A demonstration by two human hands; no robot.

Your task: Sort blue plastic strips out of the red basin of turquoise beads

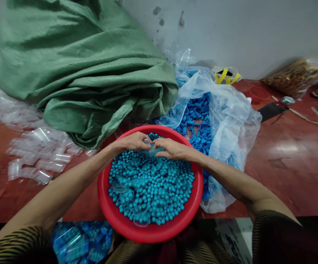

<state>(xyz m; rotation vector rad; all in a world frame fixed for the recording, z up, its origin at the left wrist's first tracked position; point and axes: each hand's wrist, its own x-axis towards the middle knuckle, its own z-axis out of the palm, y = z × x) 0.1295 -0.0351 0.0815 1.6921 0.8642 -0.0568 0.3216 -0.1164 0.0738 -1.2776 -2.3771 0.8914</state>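
A red basin (103,205) holds a heap of small turquoise beads (159,183). Above the far side of the heap, my left hand (135,141) pinches a clear plastic tube (147,142) between thumb and fingers. My right hand (172,148) comes in from the other side with bent fingers. Its fingertips and thumb close around clear plastic between the hands; whether this is the same tube is hard to make out. Several other clear tubes (141,212) lie partly sunk among the beads at the basin's near and left side.
Loose clear tubes (51,161) are piled on the red table (285,176) at left, below a large green sack (98,73). Right of the basin, blue plastic pieces (198,117) spill from a translucent bag (227,117). A bag of blue items (81,240) sits below the table edge.
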